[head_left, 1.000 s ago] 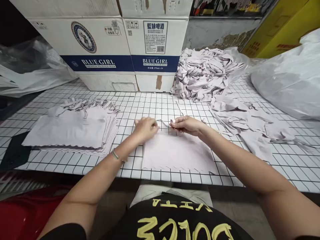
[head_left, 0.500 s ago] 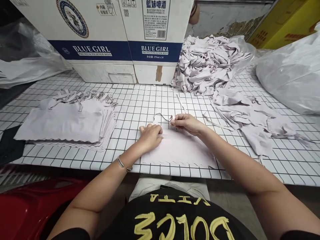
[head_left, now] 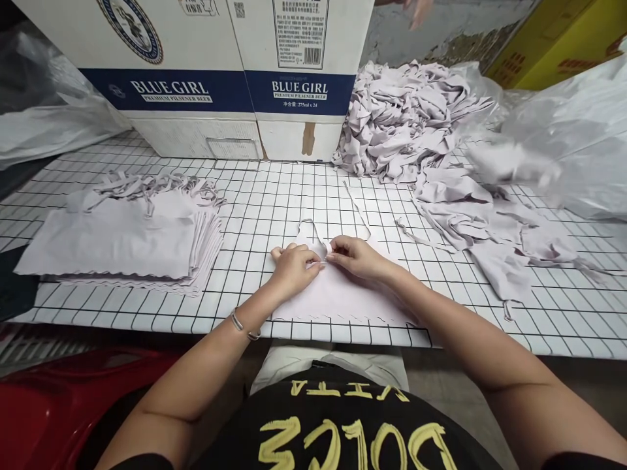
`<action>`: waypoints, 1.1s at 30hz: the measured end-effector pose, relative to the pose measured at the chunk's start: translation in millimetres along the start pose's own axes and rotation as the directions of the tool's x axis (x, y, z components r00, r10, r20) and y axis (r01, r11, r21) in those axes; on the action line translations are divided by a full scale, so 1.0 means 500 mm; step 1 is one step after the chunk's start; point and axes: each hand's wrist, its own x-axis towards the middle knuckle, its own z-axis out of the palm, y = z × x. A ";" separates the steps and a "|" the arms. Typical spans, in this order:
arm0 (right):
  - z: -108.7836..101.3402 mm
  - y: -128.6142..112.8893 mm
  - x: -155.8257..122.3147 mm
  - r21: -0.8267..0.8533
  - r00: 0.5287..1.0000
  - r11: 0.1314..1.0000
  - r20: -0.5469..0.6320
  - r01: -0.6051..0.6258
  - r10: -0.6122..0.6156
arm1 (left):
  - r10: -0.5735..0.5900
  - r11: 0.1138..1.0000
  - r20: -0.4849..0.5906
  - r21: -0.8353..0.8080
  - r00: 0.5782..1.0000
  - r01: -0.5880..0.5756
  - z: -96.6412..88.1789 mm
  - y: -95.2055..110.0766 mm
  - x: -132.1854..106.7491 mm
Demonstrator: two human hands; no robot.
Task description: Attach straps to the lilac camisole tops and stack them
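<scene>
A pale lilac garment (head_left: 343, 297) lies flat on the tabletop (head_left: 274, 189) directly before me, its wavy edge towards my body and near the tabletop's front edge. My left hand (head_left: 295, 271) lies over its far left part, thumb and fingertips drawn together on the cloth. My right hand (head_left: 357, 258) pinches the strap (head_left: 308, 222) near its base; the rest of the strap curls away in a narrow loop beyond my left fingers. The fingertips of the two hands nearly meet. A bracelet (head_left: 237, 319) circles my left wrist.

To my left is a neat stack (head_left: 117, 241) of similar garments, laid flat, their straps bunched at the far end. To my right, loose garments (head_left: 482, 225) spread across the grid-patterned surface, just in front of a crumpled pile (head_left: 399, 124) of the same cloth. A white and blue box (head_left: 191, 134) stands behind, between the stack and the pile. A plastic bag (head_left: 578, 130) occupies the far right; a pale shape at its near side is too blurred to identify. At the top edge, beyond the pile, part of another person's hand (head_left: 420, 13) shows.
</scene>
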 end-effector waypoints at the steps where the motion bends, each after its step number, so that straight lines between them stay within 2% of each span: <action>1: 0.001 0.001 0.000 -0.021 1.000 1.000 0.001 0.006 -0.006 | -0.006 1.000 -0.005 -0.003 1.000 0.006 0.000 0.000 0.000; 12: 0.008 -0.005 0.001 -0.092 0.999 0.995 0.017 0.030 -0.029 | -0.012 1.000 -0.005 -0.022 1.000 0.012 0.001 0.000 -0.002; 33: 0.025 0.002 0.001 -0.121 0.997 0.992 -0.055 0.039 -0.046 | -0.036 0.996 -0.026 -0.081 0.999 0.034 -0.003 0.002 -0.004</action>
